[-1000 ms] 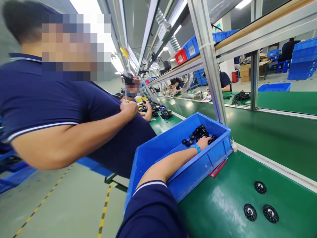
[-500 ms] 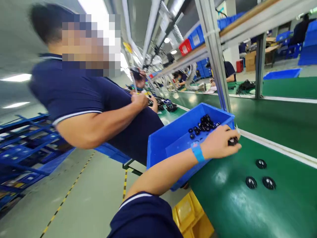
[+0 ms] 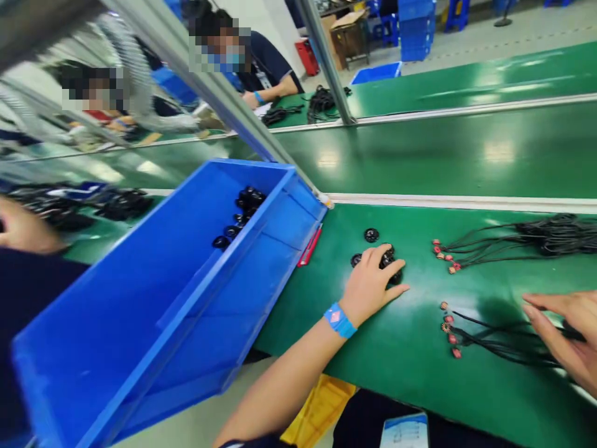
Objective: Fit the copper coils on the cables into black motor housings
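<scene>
The green table (image 3: pixel 420 373) is crossed by a pale strip along its back, and on its left side a long blue bin (image 3: pixel 261 267) is set at a slant. Black round parts (image 3: pixel 247 205) are gathered inside the bin towards its far end. Behind the bin's far corner, a slanting metal post (image 3: pixel 233 106) is seen. To the right, two bundles of black cable are laid on the table: the upper bundle (image 3: pixel 550 236) is loosely coiled, and the lower bundle (image 3: pixel 504 348) is partly covered by the right hand (image 3: pixel 571 326). That hand is cut off by the picture's edge; its thumb and forefinger tips are held close together, and whether a cable is gripped cannot be told. The left hand (image 3: pixel 370 280), ringed at the wrist by a blue band (image 3: pixel 339 320), is placed between bin and cables, its fingers parted over dark discs (image 3: pixel 388 256); whether any is gripped cannot be told. Just beside the bin, a thin red tool (image 3: pixel 310 247) is seen. Beyond the fingers, a separate black disc (image 3: pixel 372 235) is laid flat. Smallest are the reddish cable ends (image 3: pixel 452 339), pointed leftwards.
</scene>
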### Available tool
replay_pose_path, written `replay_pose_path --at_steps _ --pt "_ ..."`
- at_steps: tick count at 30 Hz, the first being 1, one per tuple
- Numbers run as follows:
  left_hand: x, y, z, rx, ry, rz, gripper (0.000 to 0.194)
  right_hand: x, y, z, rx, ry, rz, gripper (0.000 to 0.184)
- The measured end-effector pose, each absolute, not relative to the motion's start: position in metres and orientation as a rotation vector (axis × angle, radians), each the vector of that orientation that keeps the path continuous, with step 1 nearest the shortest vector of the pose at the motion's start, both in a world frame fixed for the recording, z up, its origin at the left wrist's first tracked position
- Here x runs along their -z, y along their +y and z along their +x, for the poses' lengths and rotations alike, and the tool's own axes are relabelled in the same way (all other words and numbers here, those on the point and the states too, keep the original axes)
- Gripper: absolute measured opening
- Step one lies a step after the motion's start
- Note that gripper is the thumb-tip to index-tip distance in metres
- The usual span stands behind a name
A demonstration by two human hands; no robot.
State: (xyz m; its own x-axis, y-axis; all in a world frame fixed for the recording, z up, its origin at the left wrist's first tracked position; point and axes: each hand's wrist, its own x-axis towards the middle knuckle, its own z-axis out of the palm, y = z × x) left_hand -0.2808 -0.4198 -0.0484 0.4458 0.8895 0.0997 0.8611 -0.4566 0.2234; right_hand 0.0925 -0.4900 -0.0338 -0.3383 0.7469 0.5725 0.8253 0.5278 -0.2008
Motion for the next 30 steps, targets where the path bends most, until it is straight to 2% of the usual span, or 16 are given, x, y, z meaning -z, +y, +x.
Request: replay_pose_path --at_steps 4,6,8,11,13,16,23,27,30 --pt "0.027 -0.419 -0.276 -0.161 1.63 2.599 0.085 0.018 -0.487 0.082 0.177 -2.176 -1.318 0.011" --pt "0.009 -0.424 -0.267 -0.065 1.753 2.621 0.095 0.008 -0.485 0.082 0.173 -2.181 -1.371 0.008" --pt "-0.008 -0.428 -0.253 -0.052 1.817 2.641 0.085 -0.002 -0.482 0.082 0.131 -2.23 -1.372 0.009" --pt "-0.023 -0.43 -0.228 -0.171 1.494 2.674 0.036 -0.008 -0.477 0.075 -0.031 -2.402 -1.304 0.012" --pt "-0.022 -0.43 -0.215 -0.233 1.128 2.609 0.017 -0.003 -0.476 0.067 -0.197 -2.517 -1.262 0.013" --pt "-0.006 -0.429 -0.207 -0.28 0.835 2.47 0.014 0.012 -0.479 0.057 -0.386 -2.589 -1.232 0.02" --pt "0.022 -0.431 -0.212 -0.284 0.753 2.361 0.019 0.019 -0.492 0.058 -0.512 -2.547 -1.278 0.021" --pt "0.023 -0.434 -0.209 -0.299 0.748 2.339 0.005 0.005 -0.488 0.067 -0.462 -2.446 -1.304 0.019" --pt "0.019 -0.437 -0.206 -0.387 0.769 2.294 0.006 0.007 -0.486 0.066 -0.504 -2.453 -1.286 0.019"
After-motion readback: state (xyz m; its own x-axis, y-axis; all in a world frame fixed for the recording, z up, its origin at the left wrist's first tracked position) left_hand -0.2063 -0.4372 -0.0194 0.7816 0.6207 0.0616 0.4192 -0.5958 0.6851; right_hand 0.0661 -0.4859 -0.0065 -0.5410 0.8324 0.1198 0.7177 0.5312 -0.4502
